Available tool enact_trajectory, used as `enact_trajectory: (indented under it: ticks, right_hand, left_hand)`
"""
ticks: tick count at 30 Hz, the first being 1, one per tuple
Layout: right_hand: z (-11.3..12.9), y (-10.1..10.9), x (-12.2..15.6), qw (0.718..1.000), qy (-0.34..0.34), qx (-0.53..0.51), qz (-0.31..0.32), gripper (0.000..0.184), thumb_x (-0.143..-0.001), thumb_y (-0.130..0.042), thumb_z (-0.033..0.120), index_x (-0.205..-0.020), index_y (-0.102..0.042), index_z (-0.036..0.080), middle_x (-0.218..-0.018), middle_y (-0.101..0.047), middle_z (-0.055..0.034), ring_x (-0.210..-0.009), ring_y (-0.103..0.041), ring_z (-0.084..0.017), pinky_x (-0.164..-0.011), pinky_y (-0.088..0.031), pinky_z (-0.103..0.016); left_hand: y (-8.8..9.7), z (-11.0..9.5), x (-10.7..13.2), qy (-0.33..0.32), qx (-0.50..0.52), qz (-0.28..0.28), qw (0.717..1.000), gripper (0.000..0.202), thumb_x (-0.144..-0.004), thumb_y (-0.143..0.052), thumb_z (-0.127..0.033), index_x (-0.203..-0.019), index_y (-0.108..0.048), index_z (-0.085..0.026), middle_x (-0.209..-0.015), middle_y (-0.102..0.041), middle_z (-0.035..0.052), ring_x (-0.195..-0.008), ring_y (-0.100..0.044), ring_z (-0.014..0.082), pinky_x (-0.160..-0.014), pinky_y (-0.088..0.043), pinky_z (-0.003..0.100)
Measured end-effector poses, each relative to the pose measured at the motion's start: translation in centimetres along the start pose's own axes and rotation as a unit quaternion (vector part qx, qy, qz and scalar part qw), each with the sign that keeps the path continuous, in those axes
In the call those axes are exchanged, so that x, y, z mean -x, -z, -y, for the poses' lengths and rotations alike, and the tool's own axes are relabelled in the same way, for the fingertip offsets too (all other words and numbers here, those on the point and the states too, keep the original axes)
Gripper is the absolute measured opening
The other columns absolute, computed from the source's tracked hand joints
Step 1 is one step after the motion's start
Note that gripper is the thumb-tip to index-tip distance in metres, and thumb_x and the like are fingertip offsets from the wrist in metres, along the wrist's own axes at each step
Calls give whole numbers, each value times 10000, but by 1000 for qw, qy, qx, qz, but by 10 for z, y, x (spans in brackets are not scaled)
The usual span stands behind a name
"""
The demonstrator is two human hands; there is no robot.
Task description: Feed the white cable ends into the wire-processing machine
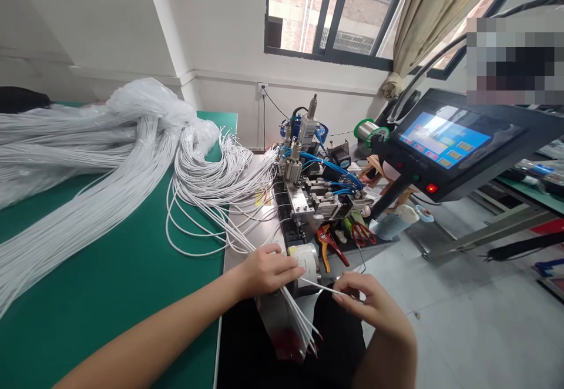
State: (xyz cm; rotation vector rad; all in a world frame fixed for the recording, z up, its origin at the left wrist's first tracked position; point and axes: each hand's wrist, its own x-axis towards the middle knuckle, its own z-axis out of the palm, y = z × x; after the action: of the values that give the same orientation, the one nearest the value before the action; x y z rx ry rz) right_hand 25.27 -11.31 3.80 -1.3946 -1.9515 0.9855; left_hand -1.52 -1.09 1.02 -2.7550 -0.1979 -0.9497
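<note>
My left hand (269, 270) is closed over a bunch of white cables (299, 317), whose stripped ends with red tips hang down over my lap. From under its fingers one white cable (319, 286) runs out to the right. My right hand (370, 299) pinches that single cable near its end between thumb and fingers. Just beyond my left hand stands a round metal canister with a pale label (307, 261). Behind it is a bench machine (304, 192) with metal cylinders and blue air tubes. The cables loop back left from my left hand to a large heap (207, 177).
Long bundles of white cable (110, 195), partly wrapped in clear plastic, lie across the green table (145, 295). Orange-handled pliers (330, 247) and red-handled scissors (365, 233) lie right of the machine. A touchscreen panel (449, 136) and a solder wire spool (371, 133) stand at the right.
</note>
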Motion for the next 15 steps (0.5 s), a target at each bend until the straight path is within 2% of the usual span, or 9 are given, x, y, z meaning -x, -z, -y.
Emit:
enact_trajectory:
  ticks: [4,7,12,15]
  right_hand:
    - [-15,8,10,997,-22,-38,-60,223,-851,-626,378,-722,-630,196,-648,-566,-9,-582,-482,-145,-538,-368,-259]
    - [-25,6,8,984,-55,-92,-142,224,-821,-661,394,-731,-622,193,-656,-558,-9,-595,-493,-148,-538,-370,-257]
    - [-35,-3,-5,949,-86,-175,-247,241,-761,-724,420,-759,-645,192,-633,-548,3,-569,-469,-134,-512,-359,-246]
    - [-38,-9,-12,927,-89,-218,-291,246,-748,-740,421,-777,-669,187,-658,-579,-7,-578,-471,-129,-509,-355,-240]
  left_hand:
    - [2,-1,-4,-39,13,-29,999,218,-939,-538,-308,-1090,-601,-164,-617,-588,-43,-534,-520,79,-595,-452,251]
    - [1,-1,-5,-48,18,-39,998,244,-929,-556,-363,-1061,-607,-164,-555,-535,-65,-489,-479,77,-543,-410,245]
    - [-4,-3,-3,-20,-10,-15,1000,170,-948,-516,-299,-867,-602,-178,-527,-495,-63,-471,-435,82,-541,-359,241]
    - [-7,-2,-3,13,-34,-18,999,183,-953,-485,-254,-818,-581,-175,-564,-520,-48,-503,-446,98,-597,-374,260]
